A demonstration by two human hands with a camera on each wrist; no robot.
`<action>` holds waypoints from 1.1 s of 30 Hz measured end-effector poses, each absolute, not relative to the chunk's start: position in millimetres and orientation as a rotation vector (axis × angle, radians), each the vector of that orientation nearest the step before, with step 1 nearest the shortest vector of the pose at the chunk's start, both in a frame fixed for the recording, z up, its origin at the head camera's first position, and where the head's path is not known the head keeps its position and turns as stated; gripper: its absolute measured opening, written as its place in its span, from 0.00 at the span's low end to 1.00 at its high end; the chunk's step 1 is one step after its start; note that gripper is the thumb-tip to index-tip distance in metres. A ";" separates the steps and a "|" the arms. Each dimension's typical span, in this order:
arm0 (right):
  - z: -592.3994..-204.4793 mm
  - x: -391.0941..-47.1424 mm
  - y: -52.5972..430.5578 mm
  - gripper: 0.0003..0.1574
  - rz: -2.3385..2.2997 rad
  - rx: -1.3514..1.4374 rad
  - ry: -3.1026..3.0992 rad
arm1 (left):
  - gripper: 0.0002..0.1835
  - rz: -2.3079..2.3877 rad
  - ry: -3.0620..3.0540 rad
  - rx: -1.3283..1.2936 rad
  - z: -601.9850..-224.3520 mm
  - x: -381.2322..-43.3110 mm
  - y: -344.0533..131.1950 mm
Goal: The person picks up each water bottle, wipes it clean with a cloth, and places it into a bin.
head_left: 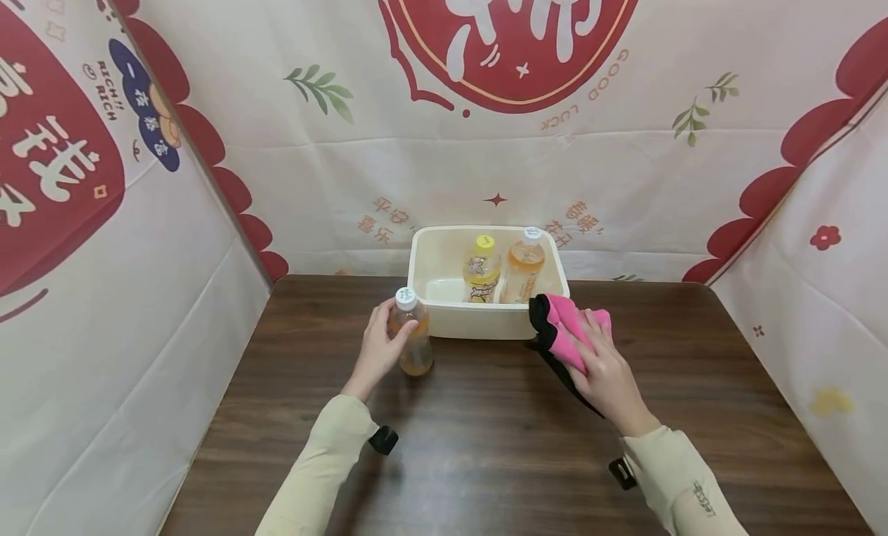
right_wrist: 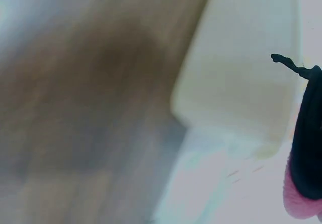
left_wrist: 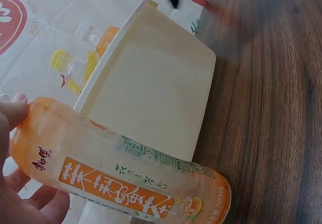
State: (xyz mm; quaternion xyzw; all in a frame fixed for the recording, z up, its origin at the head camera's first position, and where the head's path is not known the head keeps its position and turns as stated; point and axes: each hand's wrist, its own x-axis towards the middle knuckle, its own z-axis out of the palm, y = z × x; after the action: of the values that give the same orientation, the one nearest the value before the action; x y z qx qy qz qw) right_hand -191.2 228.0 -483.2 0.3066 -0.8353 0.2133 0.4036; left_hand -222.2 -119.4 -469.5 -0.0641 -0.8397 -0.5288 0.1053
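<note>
My left hand [head_left: 381, 343] grips a drink bottle [head_left: 416, 352] with a white cap and an orange label by its upper part. The bottle stands upright on the table, just in front of the left end of a cream plastic bin [head_left: 479, 324]. In the left wrist view the bottle's label [left_wrist: 121, 183] faces the camera. With my right hand [head_left: 607, 370] I hold a soft pink and black item [head_left: 569, 328] with a dangling black strap, by the bin's front right corner. Its exact kind is unclear. Part of it shows in the right wrist view as a black, pink-edged piece [right_wrist: 307, 143].
Inside the bin stand a yellow-capped bottle [head_left: 482, 270] and a white-capped bottle [head_left: 525, 268] with orange liquid. The bin sits at the back of a dark wooden table [head_left: 486, 443], against a printed cloth wall [head_left: 451, 181]. Cloth walls also flank both sides.
</note>
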 end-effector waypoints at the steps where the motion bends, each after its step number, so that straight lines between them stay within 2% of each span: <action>1: -476.0 -191.2 220.8 0.33 0.551 0.792 -2.087 | 0.28 -1.560 -2.474 -0.188 -469.5 -222.7 -119.0; 6: -451.9 -198.2 183.3 0.33 0.591 0.876 -2.037 | 0.28 -1.525 -2.473 -0.202 -472.0 -224.8 -117.6; 12: -447.1 -215.4 133.9 0.28 0.666 0.971 -2.070 | 0.28 -1.537 -2.475 -0.203 -473.0 -223.7 -116.0; 20: -466.0 -231.1 82.5 0.27 0.832 0.967 -2.131 | 0.26 -1.507 -2.442 -0.253 -475.0 -224.3 -115.1; 30: -499.9 -231.9 54.6 0.26 0.882 1.003 -2.144 | 0.23 -1.471 -2.478 -0.244 -468.3 -215.6 -127.0; 33: -507.1 -229.5 53.1 0.30 0.902 1.013 -2.134 | 0.24 -1.489 -2.501 -0.248 -466.1 -211.2 -131.8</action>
State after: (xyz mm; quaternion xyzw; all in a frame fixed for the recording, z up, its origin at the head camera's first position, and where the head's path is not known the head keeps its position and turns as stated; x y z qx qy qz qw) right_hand -229.5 53.1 -507.1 0.3818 -0.8045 0.3401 0.3020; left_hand -211.2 -131.8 -466.1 -0.0844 -0.8510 -0.5065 0.1100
